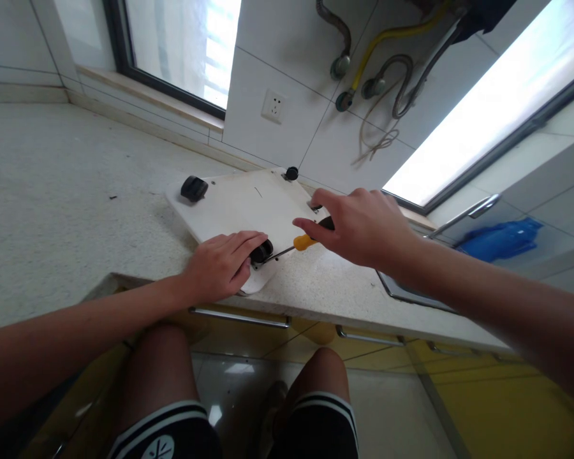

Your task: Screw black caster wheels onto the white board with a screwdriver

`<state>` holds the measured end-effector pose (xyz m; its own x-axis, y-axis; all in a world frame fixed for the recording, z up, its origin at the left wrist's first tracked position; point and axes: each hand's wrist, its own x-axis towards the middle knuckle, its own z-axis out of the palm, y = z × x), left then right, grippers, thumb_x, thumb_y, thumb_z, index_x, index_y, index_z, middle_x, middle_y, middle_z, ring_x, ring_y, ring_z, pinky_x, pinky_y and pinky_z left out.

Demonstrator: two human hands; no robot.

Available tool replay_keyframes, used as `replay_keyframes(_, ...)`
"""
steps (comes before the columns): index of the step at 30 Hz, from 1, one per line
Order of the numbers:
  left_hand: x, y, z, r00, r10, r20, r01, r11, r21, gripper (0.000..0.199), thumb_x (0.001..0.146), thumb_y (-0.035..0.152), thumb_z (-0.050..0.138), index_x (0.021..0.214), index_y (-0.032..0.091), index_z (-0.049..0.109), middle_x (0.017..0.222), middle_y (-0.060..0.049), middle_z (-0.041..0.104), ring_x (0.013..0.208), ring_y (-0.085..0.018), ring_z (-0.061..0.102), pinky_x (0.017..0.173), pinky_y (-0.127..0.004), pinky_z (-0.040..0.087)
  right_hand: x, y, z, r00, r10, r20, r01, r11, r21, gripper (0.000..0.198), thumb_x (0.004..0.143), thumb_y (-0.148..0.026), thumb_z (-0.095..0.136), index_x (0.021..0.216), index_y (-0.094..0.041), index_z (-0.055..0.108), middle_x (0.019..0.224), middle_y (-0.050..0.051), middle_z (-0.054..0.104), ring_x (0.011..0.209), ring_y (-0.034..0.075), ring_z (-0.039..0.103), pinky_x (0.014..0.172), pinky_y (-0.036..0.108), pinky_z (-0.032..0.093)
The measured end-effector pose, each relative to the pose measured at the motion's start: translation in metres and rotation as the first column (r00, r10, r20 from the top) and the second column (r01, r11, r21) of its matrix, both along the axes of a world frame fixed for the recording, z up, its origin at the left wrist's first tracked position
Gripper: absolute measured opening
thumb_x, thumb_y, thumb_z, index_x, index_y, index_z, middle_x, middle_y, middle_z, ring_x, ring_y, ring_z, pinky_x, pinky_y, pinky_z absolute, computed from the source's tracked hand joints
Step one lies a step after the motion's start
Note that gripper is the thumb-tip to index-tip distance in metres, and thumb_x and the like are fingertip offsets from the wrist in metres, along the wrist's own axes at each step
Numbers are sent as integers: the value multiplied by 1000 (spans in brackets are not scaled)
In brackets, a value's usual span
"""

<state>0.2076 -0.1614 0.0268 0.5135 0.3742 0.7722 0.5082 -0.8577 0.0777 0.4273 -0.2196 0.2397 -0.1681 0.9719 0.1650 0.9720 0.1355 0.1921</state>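
A white board [234, 207] with rounded corners lies on the countertop, black caster wheels facing up. One caster wheel [194, 189] sits at its left corner and another caster [291, 173] at the back. At the near corner, my left hand [222, 264] is closed around a third caster wheel [263, 250]. My right hand [358, 223] grips a screwdriver [306, 241] with a yellow and black handle. Its shaft slants down to the left, the tip at the base of the third caster. Beside my right fingers, a metal piece at the board's right corner is partly hidden.
The speckled countertop [76, 191] runs along a tiled wall with a socket [273, 106]. Hoses [387, 38] hang above it. To the right are a sink edge [402, 293] and a blue bag [500, 240]. Yellow cabinets with metal handles [242, 317] stand below, near my knees.
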Motion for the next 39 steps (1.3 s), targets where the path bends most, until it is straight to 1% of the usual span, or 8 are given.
replay_keyframes(4,0,1,-1,1000,-7,3,7,1000,-2,54,100,16,51,154,14,56,146,-16,74,115,-32,78,92,-47,59,0,-8,17,875,223,430,-179,974,-140,63,106,-79,45,102,-24,76,76,7,69,66,19,52,67,36,30)
replay_keyframes(8,-1,1,-1,1000,-9,0,9,1000,2,53,102,18,50,154,14,55,146,-16,74,115,-32,77,91,-46,59,16,-6,23,607,720,335,-638,693,-335,50,115,-61,39,113,-28,76,95,3,75,75,16,52,71,36,30)
replay_keyframes(12,0,0,-1,1000,-1,5,1,1000,13,52,102,16,50,153,15,57,145,-15,75,111,-31,78,92,-46,59,31,10,13,947,256,195,-224,959,-172,64,109,-76,42,129,-23,73,97,8,76,78,19,61,70,34,35)
replay_keyframes(15,1,0,-1,1000,0,4,0,1000,10,52,102,16,50,153,14,57,145,-16,75,111,-31,78,92,-46,59,30,9,5,952,9,305,66,970,-234,76,110,-79,27,103,-22,77,78,6,70,65,18,54,65,34,32)
replay_keyframes(22,0,2,-2,1000,-12,-1,12,1000,-14,53,103,20,49,156,16,55,147,-16,74,119,-33,77,94,-46,59,0,-38,0,610,633,476,-660,739,-138,39,117,-38,42,96,-22,72,81,3,70,68,15,50,62,34,24)
replay_keyframes(29,0,0,-1,1000,0,0,0,1000,-12,54,101,17,51,155,16,56,146,-15,74,111,-31,78,91,-45,59,6,3,6,910,5,415,54,990,-131,74,107,-80,33,88,-21,73,73,9,65,55,15,39,59,33,27)
replay_keyframes(36,0,1,-1,1000,-11,-4,11,1000,-20,55,101,20,50,156,16,54,147,-16,73,118,-32,77,94,-46,60,0,-26,6,645,615,454,-611,772,-178,38,116,-41,46,93,-22,71,79,3,68,66,15,46,61,34,24)
replay_keyframes(39,0,1,-1,1000,-17,-4,17,1000,-20,56,100,17,51,156,16,55,146,-16,74,117,-32,77,94,-46,60,8,-15,5,800,388,457,-378,918,-116,48,108,-64,55,108,-20,74,94,9,74,72,19,57,60,32,28)
